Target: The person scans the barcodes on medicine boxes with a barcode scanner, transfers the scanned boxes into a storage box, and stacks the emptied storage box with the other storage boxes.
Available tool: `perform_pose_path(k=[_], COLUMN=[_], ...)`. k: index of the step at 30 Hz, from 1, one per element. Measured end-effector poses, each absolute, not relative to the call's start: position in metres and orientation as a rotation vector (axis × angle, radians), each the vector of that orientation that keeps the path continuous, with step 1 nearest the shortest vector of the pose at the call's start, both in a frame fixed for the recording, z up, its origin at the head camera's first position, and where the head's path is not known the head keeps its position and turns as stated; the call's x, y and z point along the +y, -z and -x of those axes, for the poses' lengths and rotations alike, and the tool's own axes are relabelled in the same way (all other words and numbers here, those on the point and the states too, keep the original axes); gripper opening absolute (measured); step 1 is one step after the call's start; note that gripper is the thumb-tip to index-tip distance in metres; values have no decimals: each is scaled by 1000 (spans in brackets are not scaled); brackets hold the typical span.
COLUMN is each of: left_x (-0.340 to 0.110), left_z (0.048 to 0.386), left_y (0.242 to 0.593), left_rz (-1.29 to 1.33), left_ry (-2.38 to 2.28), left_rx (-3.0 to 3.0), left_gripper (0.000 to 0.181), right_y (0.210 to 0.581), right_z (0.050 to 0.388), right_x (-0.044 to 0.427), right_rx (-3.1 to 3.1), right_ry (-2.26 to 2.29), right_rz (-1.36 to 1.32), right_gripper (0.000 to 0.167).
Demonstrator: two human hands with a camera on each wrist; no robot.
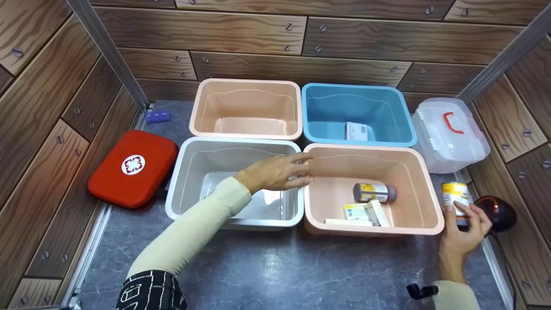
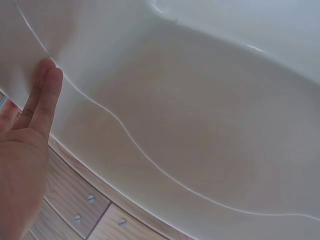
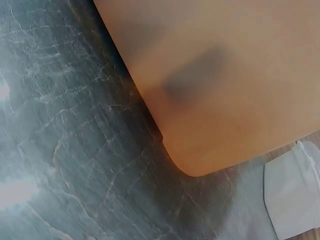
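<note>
At the far right, the right hand (image 1: 465,228) grips a bottle (image 1: 455,196) with a yellow and white label, outside the front peach bin (image 1: 374,230). The left hand (image 1: 277,173) is at the adjoining rims of the grey-white bin (image 1: 189,181) and that peach bin, fingers extended. In the left wrist view, the left hand (image 2: 30,130) has straight fingers against a pale bin wall (image 2: 150,100). Inside the front peach bin lie a similar bottle (image 1: 373,192) and several small boxes (image 1: 355,212). The right wrist view shows neither the right hand nor its bottle.
Behind are another peach bin (image 1: 245,133) and a blue bin (image 1: 359,142) holding a small white box (image 1: 356,131). A red case (image 1: 133,168) and purple pill box (image 1: 157,116) are left. A clear lidded box (image 1: 452,133) and dark round object (image 1: 497,214) are right.
</note>
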State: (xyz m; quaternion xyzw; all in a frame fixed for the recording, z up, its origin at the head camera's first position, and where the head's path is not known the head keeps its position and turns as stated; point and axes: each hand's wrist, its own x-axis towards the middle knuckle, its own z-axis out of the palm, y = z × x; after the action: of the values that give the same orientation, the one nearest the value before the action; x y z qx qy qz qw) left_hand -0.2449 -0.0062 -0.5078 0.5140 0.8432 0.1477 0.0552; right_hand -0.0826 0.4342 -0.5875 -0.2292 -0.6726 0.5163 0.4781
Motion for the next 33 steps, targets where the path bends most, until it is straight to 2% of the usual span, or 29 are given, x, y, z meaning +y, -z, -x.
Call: perform_pose_path(k=[12, 21, 33], left_x=[-9, -8, -8], left_z=[245, 245, 245], left_y=[509, 508, 508], left_rz=[-1538, -1536, -1568], left_ry=[-453, -444, -453], left_rx=[2558, 2548, 2560], left_gripper=[46, 43, 41], right_y=[588, 612, 608], right_z=[83, 78, 75], right_x=[436, 464, 472], right_rx=[-1637, -987, -844], right_ry=[-1276, -1958, -2123], right_rz=[624, 834, 960], right_gripper=[28, 29, 32])
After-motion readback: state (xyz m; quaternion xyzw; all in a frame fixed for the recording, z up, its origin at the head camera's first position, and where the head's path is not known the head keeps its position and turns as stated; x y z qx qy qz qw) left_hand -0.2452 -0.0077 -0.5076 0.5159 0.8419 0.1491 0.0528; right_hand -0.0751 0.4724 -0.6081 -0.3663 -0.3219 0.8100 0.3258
